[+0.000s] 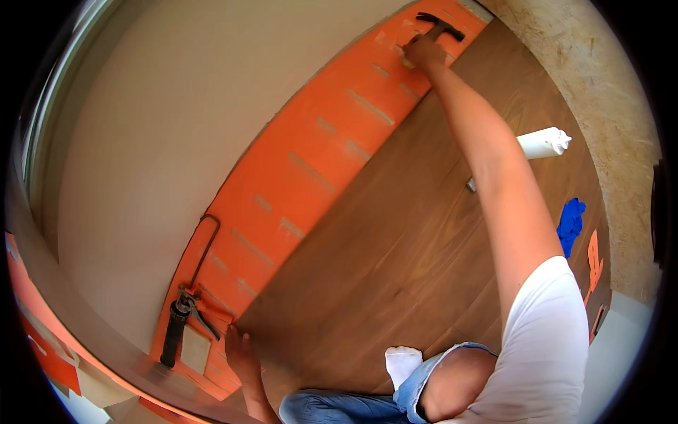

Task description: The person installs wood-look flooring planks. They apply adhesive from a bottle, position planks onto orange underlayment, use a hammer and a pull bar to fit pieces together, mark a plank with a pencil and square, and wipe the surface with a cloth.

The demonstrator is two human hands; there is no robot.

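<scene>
My right hand (425, 54) is stretched to the far end of the orange underlayment (282, 166), closed around a claw hammer (442, 28). The hammer's dark head points away from me, and a pale bit shows under my fingers. Close to me, my left hand (242, 355) rests at the edge of the brown wood-plank floor (367, 247), fingers stretched out and holding nothing. Just left of it lies a caulking gun (181, 311) with a black handle and a long bent rod. Beside the gun is a small beige square piece (195, 349).
A beige wall (169, 134) borders the underlayment on the left. On the planks to the right lie a white bottle (544, 143), a small grey piece (472, 185), a blue glove or cloth (571, 222) and orange scraps (594, 261). Bare chipboard (614, 106) runs beyond them.
</scene>
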